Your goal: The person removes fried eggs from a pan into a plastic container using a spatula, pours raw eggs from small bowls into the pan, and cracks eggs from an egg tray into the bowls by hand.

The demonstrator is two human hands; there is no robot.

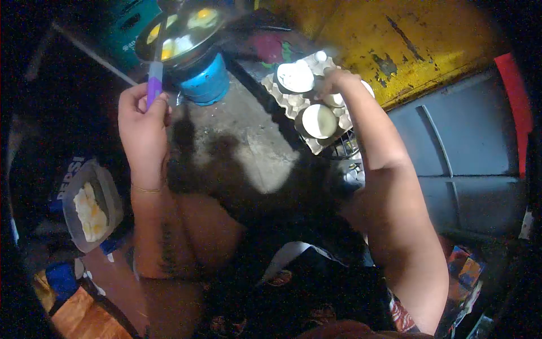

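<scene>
My left hand (pixel 144 116) is closed round the purple and white handle of a utensil (pixel 154 85), whose dark shaft reaches over a frying pan (pixel 183 56). Several eggs with yellow yolks (pixel 202 17) lie in the pan, on top of a blue round stove (pixel 204 82). Over the egg carton (pixel 288 104) is my right hand (pixel 337 83), fingers bent down and blurred; what they hold, if anything, is hidden. Around it on the carton are a bowl of white stuff (pixel 295 77), a pale round bowl (pixel 319 121) and a white egg (pixel 321 56).
At the left, a clear plastic container (pixel 92 206) holds cooked eggs (pixel 90 213). A worn yellow surface (pixel 361 34) and a grey panel (pixel 451 135) stand to the right. Grey concrete floor (pixel 248 135) shows between my arms.
</scene>
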